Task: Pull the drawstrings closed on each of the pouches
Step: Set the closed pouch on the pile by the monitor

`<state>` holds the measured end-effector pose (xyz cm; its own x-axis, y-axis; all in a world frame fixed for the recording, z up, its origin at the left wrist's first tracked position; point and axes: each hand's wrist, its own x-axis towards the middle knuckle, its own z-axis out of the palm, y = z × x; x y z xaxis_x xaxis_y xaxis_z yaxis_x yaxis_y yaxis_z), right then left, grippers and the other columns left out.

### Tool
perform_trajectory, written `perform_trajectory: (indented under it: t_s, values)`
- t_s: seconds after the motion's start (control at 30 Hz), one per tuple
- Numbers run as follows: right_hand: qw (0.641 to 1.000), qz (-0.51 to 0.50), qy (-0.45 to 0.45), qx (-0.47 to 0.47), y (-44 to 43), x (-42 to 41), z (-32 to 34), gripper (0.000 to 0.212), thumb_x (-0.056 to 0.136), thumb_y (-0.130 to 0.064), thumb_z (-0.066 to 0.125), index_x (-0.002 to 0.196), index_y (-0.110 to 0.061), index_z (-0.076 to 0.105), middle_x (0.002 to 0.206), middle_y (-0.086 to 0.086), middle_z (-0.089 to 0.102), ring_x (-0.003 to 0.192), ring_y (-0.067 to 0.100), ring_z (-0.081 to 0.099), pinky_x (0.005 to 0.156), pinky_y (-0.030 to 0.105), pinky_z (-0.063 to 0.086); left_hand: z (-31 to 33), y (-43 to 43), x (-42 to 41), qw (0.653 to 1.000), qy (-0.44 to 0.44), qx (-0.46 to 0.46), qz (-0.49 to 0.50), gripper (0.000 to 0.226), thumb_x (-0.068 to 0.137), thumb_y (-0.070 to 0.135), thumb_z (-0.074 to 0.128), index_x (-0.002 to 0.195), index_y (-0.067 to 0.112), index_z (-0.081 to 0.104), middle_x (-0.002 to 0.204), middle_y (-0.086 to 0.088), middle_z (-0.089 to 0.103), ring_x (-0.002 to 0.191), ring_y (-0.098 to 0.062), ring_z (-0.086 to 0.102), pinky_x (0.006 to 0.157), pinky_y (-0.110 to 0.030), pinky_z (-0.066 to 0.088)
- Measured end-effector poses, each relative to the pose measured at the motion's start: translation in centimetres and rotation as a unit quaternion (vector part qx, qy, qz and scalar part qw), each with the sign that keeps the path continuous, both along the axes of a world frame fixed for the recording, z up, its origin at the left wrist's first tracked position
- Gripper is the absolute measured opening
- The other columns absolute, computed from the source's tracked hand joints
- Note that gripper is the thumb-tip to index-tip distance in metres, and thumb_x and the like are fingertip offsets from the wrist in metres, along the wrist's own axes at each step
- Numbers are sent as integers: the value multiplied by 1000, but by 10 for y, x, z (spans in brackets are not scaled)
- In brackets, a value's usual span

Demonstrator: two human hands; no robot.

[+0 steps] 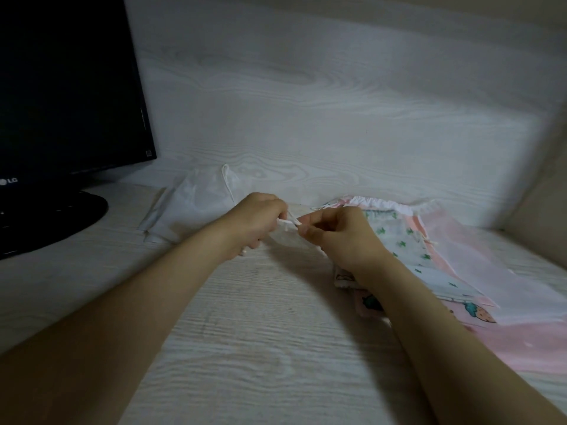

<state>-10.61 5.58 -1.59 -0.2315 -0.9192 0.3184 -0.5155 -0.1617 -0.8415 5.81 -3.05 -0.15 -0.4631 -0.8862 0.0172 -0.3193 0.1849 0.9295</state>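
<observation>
Head view: two hands, with one short white drawstring (287, 222) between them. The left hand (260, 223) and the right hand (340, 237) meet mid-table, each with curled fingers pinching an end of that cord just above the tabletop (245, 332). Pale fabric lies directly beneath the knuckles — too blurred to tell what it is. One white pouch (196, 207) lies flat behind the left hand, its own cord looped at the top. Just beside the right wrist sits an overlapping pile — a cactus-print pouch (408, 250), a pink pouch (460, 240) and a strawberry-print pouch (478, 315). The right forearm covers the pile's near edge. One dark monitor (67, 87) stands far left.
</observation>
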Motion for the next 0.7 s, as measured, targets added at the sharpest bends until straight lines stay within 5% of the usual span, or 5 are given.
perform_trajectory:
  t_s: [0.1, 0.23, 0.37, 0.5, 0.7]
  values:
    - [997, -26, 69, -2, -2, -3, -2, 8, 92, -18, 77, 87, -22, 82, 72, 2, 75, 64, 6, 61, 65, 24, 49, -1, -1, 4, 990, -45, -116, 63, 22, 90, 26, 56, 71, 15, 52, 58, 1, 37, 54, -18, 35, 53, -28, 30]
    - [988, -84, 127, -1, -1, -3, 1, 19, 91, -22, 73, 72, -25, 73, 54, -18, 63, 54, -5, 56, 53, 9, 38, -6, -7, 7, 981, -53, -161, 91, 35, 82, 35, 58, 65, 5, 50, 61, -4, 42, 60, -20, 43, 62, -34, 37]
    - [986, -115, 121, 7, 3, -2, 5, 16, 89, -20, 68, 73, -19, 68, 64, -12, 63, 62, 0, 57, 51, 10, 38, -11, -17, 9, 972, -75, -204, 87, 44, 87, 43, 61, 87, 0, 73, 76, -17, 67, 70, -24, 62, 68, -36, 51]
    - [984, -132, 120, 18, 4, 0, 5, 27, 88, -18, 65, 81, 7, 64, 65, 2, 57, 60, 15, 51, 57, 26, 39, -12, -19, 8, 967, -68, -238, 60, 21, 100, 34, 67, 96, 20, 83, 97, 4, 76, 97, -12, 68, 84, -31, 56]
    - [979, -151, 135, 24, 4, 0, 4, 31, 85, -17, 64, 84, 14, 63, 68, 11, 53, 64, 20, 49, 58, 30, 38, -14, -21, 7, 966, -27, -251, 61, 7, 100, 28, 71, 98, 27, 78, 47, 11, 55, 43, -3, 51, 56, -23, 46]
